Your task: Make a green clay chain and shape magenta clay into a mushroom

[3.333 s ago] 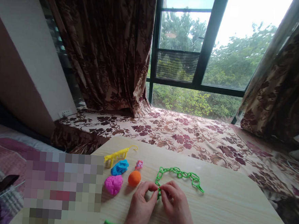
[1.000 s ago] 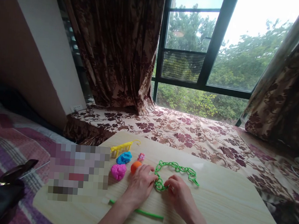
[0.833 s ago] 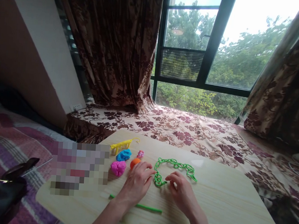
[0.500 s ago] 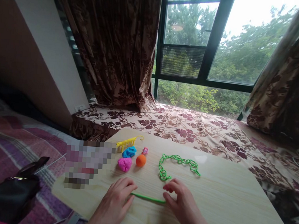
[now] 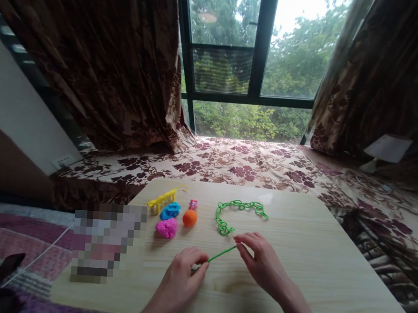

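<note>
A thin green clay strand is stretched between my two hands, just above the wooden table. My left hand pinches its near end. My right hand pinches its far end, fingers closed on it. Just beyond the strand lies a green clay chain of linked rings, curved on the table, untouched.
To the left sit a pink clay lump, an orange ball, a blue lump, a yellow clay figure and a small pink piece. A blurred patch covers the table's left part. Floral bedding and a window lie beyond.
Both hands left the green chain and drew back toward me to the loose green strand. They picked it up, one at each end. The view swung to the right.
</note>
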Demonstrator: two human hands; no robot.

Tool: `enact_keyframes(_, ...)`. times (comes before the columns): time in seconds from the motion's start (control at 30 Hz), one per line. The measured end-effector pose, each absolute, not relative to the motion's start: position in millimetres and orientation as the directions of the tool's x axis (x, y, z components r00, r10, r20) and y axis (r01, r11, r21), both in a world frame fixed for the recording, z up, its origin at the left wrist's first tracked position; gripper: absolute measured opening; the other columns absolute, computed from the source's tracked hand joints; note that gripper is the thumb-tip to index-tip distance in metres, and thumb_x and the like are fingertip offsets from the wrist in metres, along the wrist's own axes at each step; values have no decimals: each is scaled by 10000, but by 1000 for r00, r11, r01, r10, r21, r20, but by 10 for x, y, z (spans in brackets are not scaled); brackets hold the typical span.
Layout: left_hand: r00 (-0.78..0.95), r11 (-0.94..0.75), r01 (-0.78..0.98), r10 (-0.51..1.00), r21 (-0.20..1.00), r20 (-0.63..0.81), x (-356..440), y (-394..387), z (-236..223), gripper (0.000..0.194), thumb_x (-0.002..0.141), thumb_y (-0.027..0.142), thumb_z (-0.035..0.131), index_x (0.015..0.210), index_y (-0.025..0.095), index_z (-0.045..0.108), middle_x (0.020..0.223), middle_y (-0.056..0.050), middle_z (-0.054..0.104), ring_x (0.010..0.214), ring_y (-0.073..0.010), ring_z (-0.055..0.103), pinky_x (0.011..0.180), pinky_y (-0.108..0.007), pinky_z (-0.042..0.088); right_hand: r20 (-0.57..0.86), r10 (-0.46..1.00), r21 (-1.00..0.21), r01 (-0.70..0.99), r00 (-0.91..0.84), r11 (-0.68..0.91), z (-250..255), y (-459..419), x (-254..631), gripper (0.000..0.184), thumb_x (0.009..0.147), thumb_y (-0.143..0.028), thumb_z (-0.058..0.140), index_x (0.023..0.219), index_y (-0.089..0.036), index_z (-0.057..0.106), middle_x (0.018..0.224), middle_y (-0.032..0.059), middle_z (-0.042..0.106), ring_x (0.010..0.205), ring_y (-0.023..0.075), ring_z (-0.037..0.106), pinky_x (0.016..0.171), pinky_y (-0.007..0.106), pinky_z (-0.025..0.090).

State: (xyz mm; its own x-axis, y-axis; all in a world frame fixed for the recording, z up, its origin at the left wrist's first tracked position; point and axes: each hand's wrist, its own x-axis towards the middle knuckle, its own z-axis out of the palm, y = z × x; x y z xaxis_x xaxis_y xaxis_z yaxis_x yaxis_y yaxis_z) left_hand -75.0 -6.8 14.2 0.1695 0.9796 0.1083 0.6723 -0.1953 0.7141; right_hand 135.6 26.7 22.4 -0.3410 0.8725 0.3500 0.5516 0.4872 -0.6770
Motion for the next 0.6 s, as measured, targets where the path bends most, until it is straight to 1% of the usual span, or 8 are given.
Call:
enact_keyframes(0.1, 212, -17, 440, 974, 898, -86, -736, -57, 272, 231, 807, 312, 452, 754, 174, 631, 701, -10, 623, 697, -148, 553, 643, -245, 416, 419, 828, -669, 490, -373, 559, 409, 204, 1318, 249, 838, -170, 481, 1033, -246, 617, 1043, 44, 619, 983, 182, 515, 857, 322, 411)
enact_keyframes(0.17, 277, 83, 299, 946, 951, -170, -706, -63, 354, 275, 808, 347, 446, 722, 156, 625, 655, -8, 614, 621, -125, 535, 595, -223, 405, 421, 797, -674, 439, -433, 594, 494, 158, 1248, 260, 829, -173, 498, 1049, -253, 610, 1083, 44, 599, 1024, 183, 498, 874, 323, 409)
enact_keyframes(0.23, 310, 170, 207, 922, 963, -230, -676, -77, 407, 306, 804, 384, 449, 735, 141, 622, 648, -13, 609, 552, -103, 508, 546, -210, 389, 395, 789, -688, 418, -470, 593, 513, 128, 1191, 244, 827, -193, 505, 1039, -244, 615, 1011, 47, 621, 956, 177, 535, 833, 308, 431)
enact_keyframes(0.3, 318, 253, 163, 902, 954, -294, -667, -93, 422, 345, 793, 431, 455, 784, 131, 625, 648, -22, 610, 496, -89, 480, 503, -205, 371, 357, 805, -707, 426, -474, 565, 468, 123, 1182, 199, 833, -221, 501, 980, -227, 634, 869, 36, 641, 803, 157, 575, 737, 273, 456)
enact_keyframes(0.37, 323, 312, 137, 883, 940, -340, -690, -106, 402, 398, 795, 468, 436, 841, 121, 625, 649, -34, 615, 474, -84, 473, 485, -204, 365, 332, 831, -724, 444, -447, 528, 390, 136, 1231, 171, 839, -238, 491, 905, -217, 647, 769, 22, 635, 698, 138, 575, 663, 247, 454)
enact_keyframes(0.47, 326, 316, 153, 878, 936, -350, -755, -105, 331, 398, 796, 460, 440, 890, 119, 621, 664, -40, 626, 476, -82, 483, 482, -201, 366, 324, 864, -739, 467, -386, 486, 281, 153, 1375, 166, 841, -231, 480, 858, -215, 644, 757, 21, 634, 693, 139, 581, 657, 244, 452)
enact_keyframes(0.53, 307, 256, 238, 896, 937, -322, -779, -88, 270, 317, 779, 395, 487, 903, 139, 626, 671, -26, 630, 506, -94, 506, 500, -208, 383, 317, 877, -744, 480, -360, 465, 225, 143, 1478, 157, 836, -220, 483, 853, -219, 639, 766, 18, 635, 695, 138, 587, 659, 243, 454)
enact_keyframes(0.6, 232, 105, 395, 950, 913, -209, -765, -68, 203, 226, 770, 319, 502, 873, 173, 640, 717, -20, 639, 612, -128, 556, 576, -235, 425, 314, 886, -734, 505, -340, 454, 169, 115, 1570, 150, 830, -212, 487, 852, -222, 635, 781, 16, 636, 713, 141, 591, 668, 245, 456)
